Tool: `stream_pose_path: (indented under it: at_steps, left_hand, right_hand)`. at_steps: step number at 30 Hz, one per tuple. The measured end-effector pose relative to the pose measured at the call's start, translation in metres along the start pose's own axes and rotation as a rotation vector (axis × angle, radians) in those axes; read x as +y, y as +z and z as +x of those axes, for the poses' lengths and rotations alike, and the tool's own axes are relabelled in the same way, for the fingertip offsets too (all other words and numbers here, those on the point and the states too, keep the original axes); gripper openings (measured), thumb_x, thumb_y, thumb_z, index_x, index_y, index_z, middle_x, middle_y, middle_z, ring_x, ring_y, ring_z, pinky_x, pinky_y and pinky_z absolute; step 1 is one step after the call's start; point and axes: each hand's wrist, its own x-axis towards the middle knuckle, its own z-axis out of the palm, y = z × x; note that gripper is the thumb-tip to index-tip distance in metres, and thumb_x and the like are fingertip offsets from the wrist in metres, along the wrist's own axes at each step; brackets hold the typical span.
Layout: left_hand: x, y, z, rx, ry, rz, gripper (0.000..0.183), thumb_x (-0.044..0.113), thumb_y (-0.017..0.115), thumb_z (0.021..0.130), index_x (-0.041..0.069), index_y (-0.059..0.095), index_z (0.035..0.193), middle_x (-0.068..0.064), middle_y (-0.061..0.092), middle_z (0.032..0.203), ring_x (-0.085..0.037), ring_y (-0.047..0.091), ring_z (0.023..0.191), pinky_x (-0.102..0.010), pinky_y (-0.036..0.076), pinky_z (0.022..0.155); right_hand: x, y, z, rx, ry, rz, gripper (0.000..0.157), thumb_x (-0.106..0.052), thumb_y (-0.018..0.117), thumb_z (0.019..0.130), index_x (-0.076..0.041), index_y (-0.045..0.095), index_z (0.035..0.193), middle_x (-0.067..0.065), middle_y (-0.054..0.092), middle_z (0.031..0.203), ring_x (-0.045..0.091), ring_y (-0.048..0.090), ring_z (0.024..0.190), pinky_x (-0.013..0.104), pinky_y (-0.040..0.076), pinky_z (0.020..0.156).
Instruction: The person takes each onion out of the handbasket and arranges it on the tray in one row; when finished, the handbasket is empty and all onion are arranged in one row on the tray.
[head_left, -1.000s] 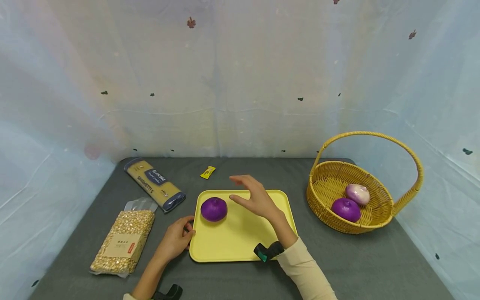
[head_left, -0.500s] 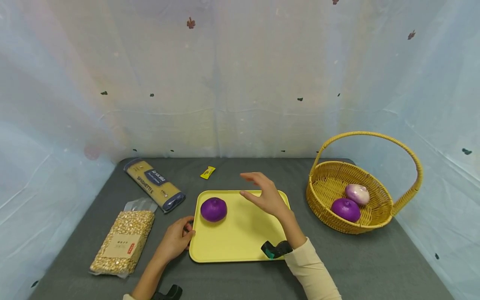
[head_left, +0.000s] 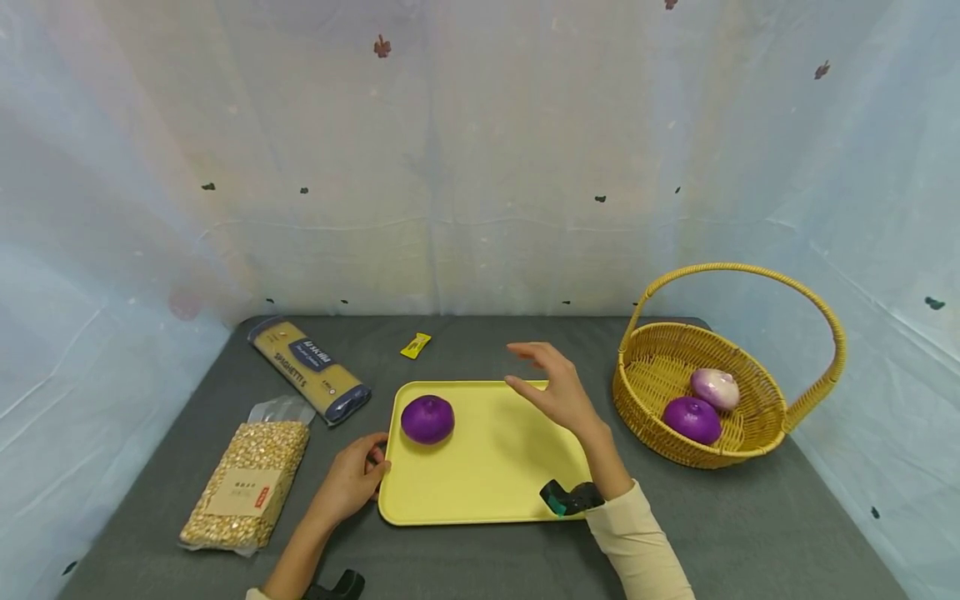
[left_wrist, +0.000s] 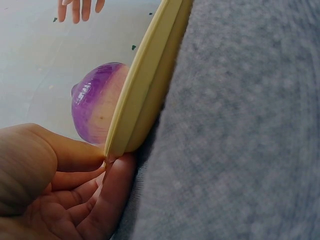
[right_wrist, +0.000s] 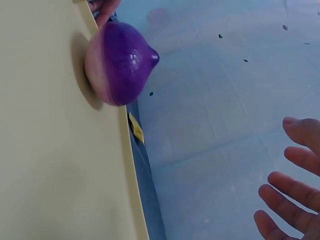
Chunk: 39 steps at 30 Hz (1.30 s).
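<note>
A yellow tray (head_left: 480,492) lies on the dark grey table, and a purple onion (head_left: 427,419) sits near its left side. My left hand (head_left: 351,477) pinches the tray's left rim. In the left wrist view the thumb (left_wrist: 80,154) is on top of the rim and a finger (left_wrist: 112,195) is beneath it. Over the tray's right part hovers my right hand (head_left: 553,387), its fingers spread and loosely bent with nothing between them. The right wrist view shows those fingers (right_wrist: 290,192) apart from the onion.
A wicker basket (head_left: 637,417) with a tall handle stands at the right, holding a purple onion (head_left: 692,420) and a paler one (head_left: 716,388). Left of the tray lie a spaghetti pack (head_left: 309,367) and a bag of corn kernels (head_left: 247,483). A small yellow wrapped sweet (head_left: 416,345) lies behind it.
My right hand has moved to the right over the tray, away from the onion, with its fingers still spread. The left hand, tray and onion have stayed in place.
</note>
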Motion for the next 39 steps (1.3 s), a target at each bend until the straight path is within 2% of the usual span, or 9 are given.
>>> stream_pose_path:
  at_steps: [6, 12, 30, 33, 37, 39]
  left_hand:
    - [-0.002, 0.001, -0.001, 0.006, 0.016, 0.000, 0.040, -0.001, 0.061, 0.086, -0.006, 0.052, 0.124, -0.005, 0.051, 0.080, -0.012, 0.048, 0.055, -0.024, 0.048, 0.042]
    - [-0.003, 0.001, 0.000, 0.002, 0.004, -0.004, 0.041, 0.000, 0.061, 0.086, -0.005, 0.051, 0.125, -0.005, 0.051, 0.081, -0.013, 0.048, 0.056, -0.024, 0.048, 0.042]
    - [-0.001, 0.000, 0.000, 0.009, 0.020, 0.005, 0.040, -0.001, 0.061, 0.085, -0.006, 0.052, 0.124, -0.005, 0.051, 0.081, -0.012, 0.048, 0.052, -0.024, 0.047, 0.041]
    - [-0.001, 0.000, -0.001, 0.006, 0.023, 0.002, 0.041, -0.001, 0.061, 0.085, -0.006, 0.052, 0.125, -0.005, 0.052, 0.081, -0.012, 0.048, 0.052, -0.024, 0.047, 0.041]
    - [0.000, 0.000, -0.001, 0.003, 0.025, -0.003, 0.041, -0.002, 0.061, 0.086, -0.006, 0.051, 0.125, -0.006, 0.052, 0.081, -0.013, 0.048, 0.053, -0.024, 0.047, 0.041]
    - [0.000, 0.000, -0.001, 0.003, 0.026, -0.003, 0.041, -0.002, 0.062, 0.086, -0.006, 0.051, 0.125, -0.005, 0.052, 0.081, -0.012, 0.048, 0.053, -0.024, 0.047, 0.041]
  right_hand:
    - [0.007, -0.007, -0.004, 0.047, -0.004, -0.009, 0.046, -0.014, 0.072, 0.082, -0.009, 0.057, 0.125, 0.007, 0.057, 0.120, 0.023, 0.056, 0.108, 0.042, 0.051, 0.086]
    - [0.011, -0.013, -0.007, 0.059, 0.022, -0.002, 0.045, -0.014, 0.072, 0.082, -0.007, 0.057, 0.125, 0.008, 0.057, 0.119, 0.023, 0.056, 0.107, 0.041, 0.051, 0.086]
    - [0.018, -0.030, -0.013, 0.107, 0.074, -0.010, 0.051, -0.012, 0.072, 0.082, -0.011, 0.053, 0.129, 0.010, 0.056, 0.122, 0.025, 0.055, 0.108, 0.045, 0.050, 0.087]
    - [0.019, -0.032, -0.014, 0.123, 0.071, -0.008, 0.051, -0.008, 0.072, 0.081, -0.008, 0.053, 0.129, 0.013, 0.056, 0.121, 0.029, 0.056, 0.106, 0.050, 0.049, 0.085]
    - [0.001, -0.040, -0.013, 0.137, 0.073, -0.022, 0.048, -0.002, 0.071, 0.080, 0.001, 0.054, 0.125, 0.019, 0.057, 0.117, 0.035, 0.057, 0.102, 0.051, 0.050, 0.082]
    - [0.001, -0.042, -0.014, 0.141, 0.082, -0.020, 0.047, 0.000, 0.070, 0.080, 0.004, 0.054, 0.124, 0.021, 0.057, 0.116, 0.037, 0.057, 0.101, 0.052, 0.049, 0.082]
